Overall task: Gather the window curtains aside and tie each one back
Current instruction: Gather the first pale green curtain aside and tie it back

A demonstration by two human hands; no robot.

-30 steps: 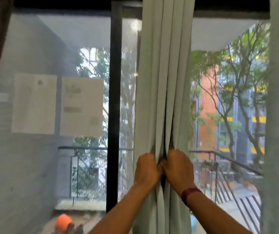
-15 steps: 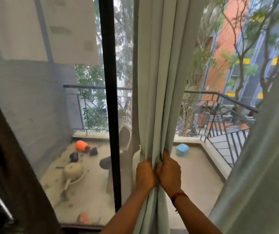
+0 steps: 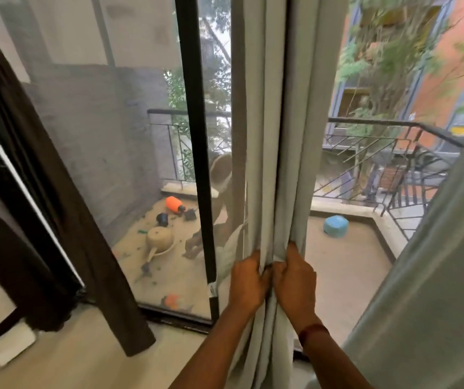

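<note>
A pale grey-green curtain [image 3: 275, 136] hangs bunched into a narrow column at the middle of the window. My left hand [image 3: 246, 282] grips its folds from the left and my right hand [image 3: 295, 279] grips them from the right, knuckles almost touching at waist height. A red thread band sits on my right wrist. A second pale curtain [image 3: 436, 276] hangs loose at the right edge. A dark brown curtain [image 3: 56, 192] slants down the left side.
A black window frame post [image 3: 197, 150] stands just left of the bunched curtain, with mesh screen to its left. Outside lies a balcony with a railing [image 3: 379, 141], an orange bottle [image 3: 173, 204], a beige watering can [image 3: 159, 240] and a blue tub [image 3: 335, 226].
My view has tilted down from the upper window to the balcony floor and sill. Both hands keep their grip on the gathered curtain at the same height on the fabric.
</note>
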